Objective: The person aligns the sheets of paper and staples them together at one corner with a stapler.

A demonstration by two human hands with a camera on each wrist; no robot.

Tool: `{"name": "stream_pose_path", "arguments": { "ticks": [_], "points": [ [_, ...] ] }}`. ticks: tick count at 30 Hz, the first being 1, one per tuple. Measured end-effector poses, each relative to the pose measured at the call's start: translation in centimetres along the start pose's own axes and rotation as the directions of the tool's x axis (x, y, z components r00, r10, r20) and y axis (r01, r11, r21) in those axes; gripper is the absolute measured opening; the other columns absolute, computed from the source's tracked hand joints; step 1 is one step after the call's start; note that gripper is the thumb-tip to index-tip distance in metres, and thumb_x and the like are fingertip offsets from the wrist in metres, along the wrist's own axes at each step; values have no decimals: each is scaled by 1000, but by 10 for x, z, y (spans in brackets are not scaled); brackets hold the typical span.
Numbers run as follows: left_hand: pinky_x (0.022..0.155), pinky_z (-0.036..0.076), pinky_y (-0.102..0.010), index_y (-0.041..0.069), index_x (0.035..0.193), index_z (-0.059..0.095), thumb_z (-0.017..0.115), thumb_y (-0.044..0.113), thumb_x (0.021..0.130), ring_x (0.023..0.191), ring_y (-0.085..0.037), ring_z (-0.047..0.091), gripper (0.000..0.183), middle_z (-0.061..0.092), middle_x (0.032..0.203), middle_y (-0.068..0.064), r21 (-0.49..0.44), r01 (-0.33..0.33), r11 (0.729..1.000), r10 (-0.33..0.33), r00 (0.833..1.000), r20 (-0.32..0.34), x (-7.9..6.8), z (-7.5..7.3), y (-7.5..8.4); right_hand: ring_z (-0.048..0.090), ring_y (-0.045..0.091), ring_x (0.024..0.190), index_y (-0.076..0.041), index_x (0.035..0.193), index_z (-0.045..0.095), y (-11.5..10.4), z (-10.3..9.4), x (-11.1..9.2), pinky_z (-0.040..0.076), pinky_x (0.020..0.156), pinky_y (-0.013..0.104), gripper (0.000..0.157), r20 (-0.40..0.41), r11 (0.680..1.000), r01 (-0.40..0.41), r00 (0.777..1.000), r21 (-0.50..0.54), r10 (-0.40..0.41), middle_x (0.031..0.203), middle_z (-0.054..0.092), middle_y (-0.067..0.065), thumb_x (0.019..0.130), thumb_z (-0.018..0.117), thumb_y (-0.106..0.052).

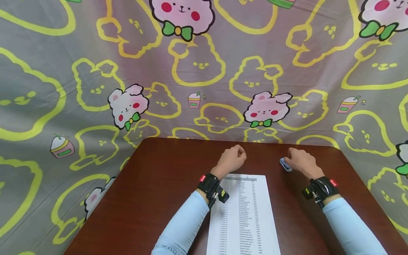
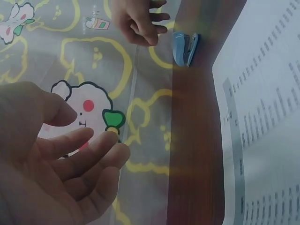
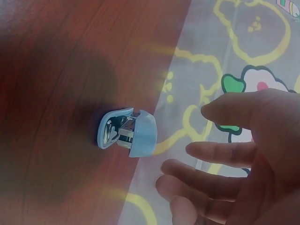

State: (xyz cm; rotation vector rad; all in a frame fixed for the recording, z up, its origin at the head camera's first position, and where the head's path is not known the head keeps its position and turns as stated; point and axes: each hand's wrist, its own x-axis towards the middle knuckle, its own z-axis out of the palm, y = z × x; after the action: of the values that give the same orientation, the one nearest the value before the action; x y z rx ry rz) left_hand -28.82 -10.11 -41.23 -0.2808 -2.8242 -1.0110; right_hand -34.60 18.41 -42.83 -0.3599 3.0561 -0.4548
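A small light-blue stapler (image 1: 285, 165) lies on the table to the right of a printed sheet of paper (image 1: 243, 216). Just beside the stapler hovers my right hand (image 1: 302, 162); in the right wrist view a gap shows between its loosely bent fingers (image 3: 211, 180) and the stapler (image 3: 143, 136). Over the top edge of the sheet is my left hand (image 1: 230, 161), its fingers (image 2: 96, 173) loosely curled around nothing. The left wrist view also shows the stapler (image 2: 180, 49) standing near the paper (image 2: 267, 117).
A dark brown wooden table (image 1: 153, 198) carries the sheet and stapler. Behind it and at the sides hangs a grey cloth (image 1: 220, 95) printed with cartoon animals and yellow outlines.
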Motion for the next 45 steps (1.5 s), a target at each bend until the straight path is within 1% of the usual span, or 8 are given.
{"name": "stream_pose_path", "arguments": {
  "ticks": [5,9,14,18,26,34,40,45],
  "points": [
    [61,41,-24,14,109,62,54,27,97,72,-12,55,20,63,87,3,-9,5,1000,-4,999,38,8,10,8,54,26,68,3,104,53,4,0,5,41,54,33,39,57,999,-35,998,-12,35,78,54,13,92,62,-33],
    [60,40,-24,15,108,63,54,27,96,70,-11,54,18,62,85,4,-22,13,1000,-11,998,62,12,16,12,54,26,69,3,105,53,7,1,9,40,54,34,39,70,999,-53,996,-9,53,78,54,13,92,61,-33],
    [62,42,-25,16,106,63,54,27,96,72,-11,55,18,63,87,5,-48,39,998,-35,995,90,14,25,10,55,28,72,2,106,54,6,5,16,41,57,36,39,73,998,-60,996,-10,61,81,55,14,92,62,-33],
    [64,43,-26,17,105,65,56,27,95,74,-10,56,16,65,89,5,-32,63,998,-59,993,100,14,32,6,56,29,74,2,106,56,2,8,22,43,59,38,40,96,998,-60,994,-14,61,83,57,14,91,63,-34],
    [66,44,-25,15,105,66,62,24,94,77,-13,56,15,64,90,3,-30,62,998,-58,990,131,17,37,9,57,30,77,2,108,56,2,8,30,43,61,40,39,111,997,-83,990,-4,83,87,60,16,92,62,-33],
    [66,44,-25,17,100,67,63,24,94,76,-11,56,10,64,89,5,-15,89,996,-86,983,163,17,45,12,56,25,67,2,116,51,9,13,28,43,55,34,40,199,994,-85,977,69,70,86,58,14,93,59,-30],
    [65,43,-25,16,97,68,63,23,93,76,-12,56,9,65,87,5,-55,92,994,-82,982,169,17,51,16,54,24,64,6,121,51,12,14,29,44,53,32,45,192,989,-99,978,106,77,87,57,16,92,62,-27],
    [66,44,-25,16,97,68,63,23,94,76,-12,55,9,64,87,5,-80,130,988,-112,973,200,15,55,16,53,23,60,6,122,52,7,18,28,44,51,31,46,187,990,-83,980,116,60,82,55,15,91,63,-27]
  ]
}}
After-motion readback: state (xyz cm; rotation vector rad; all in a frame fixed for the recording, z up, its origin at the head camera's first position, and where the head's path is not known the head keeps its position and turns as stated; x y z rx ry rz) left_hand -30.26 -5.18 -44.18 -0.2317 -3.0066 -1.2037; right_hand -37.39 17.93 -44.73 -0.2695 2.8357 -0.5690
